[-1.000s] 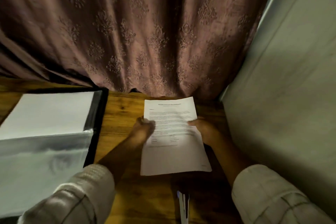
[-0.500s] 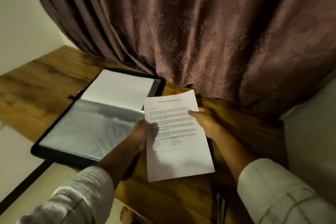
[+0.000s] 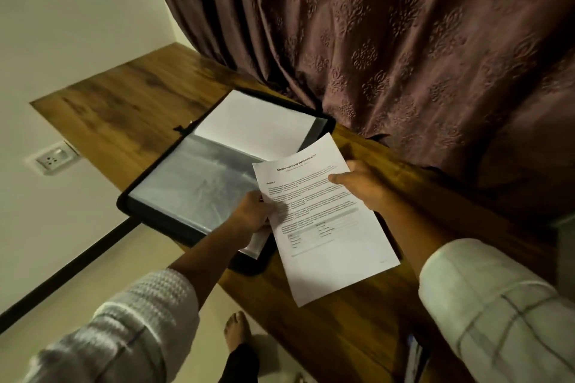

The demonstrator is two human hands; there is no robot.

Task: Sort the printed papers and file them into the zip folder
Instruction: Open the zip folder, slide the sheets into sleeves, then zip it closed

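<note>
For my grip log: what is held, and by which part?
One printed paper, held by both hands: the left hand at its left edge, the right hand at its right edge.

Curtain (image 3: 404, 71) hanging against far edge, open zip folder (image 3: 186, 186) filling the middle, bare desk (image 3: 124, 109) left of it

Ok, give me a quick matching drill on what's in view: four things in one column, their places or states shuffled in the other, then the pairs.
1 printed sheet
2 zip folder
3 wall socket
4 curtain

A hangs behind the table
B held by left hand and right hand
C lies open on the table
D on the wall left of the table

Pairs: 1-B; 2-C; 3-D; 4-A
</note>
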